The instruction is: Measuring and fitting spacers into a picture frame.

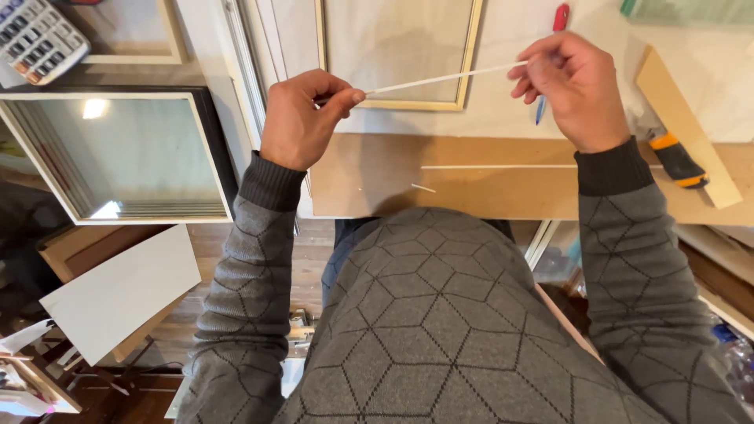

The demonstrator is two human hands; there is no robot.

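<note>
A thin white strip [440,78] is stretched between my two hands above the workbench. My left hand [302,118] pinches its left end between thumb and fingers. My right hand [569,86] grips the right end, and a blue pen [540,110] pokes out below those fingers. Under the strip lies a flat panel with a thin gold frame [469,59]. I wear a grey patterned sweater.
A brown board [471,180] forms the bench front, with a thin white sliver [422,188] on it. A wooden slat [683,118] and an orange-and-black tool handle [675,161] lie at right. A glazed white frame [118,157] and calculator [35,39] sit left. A red tool [561,16] lies behind.
</note>
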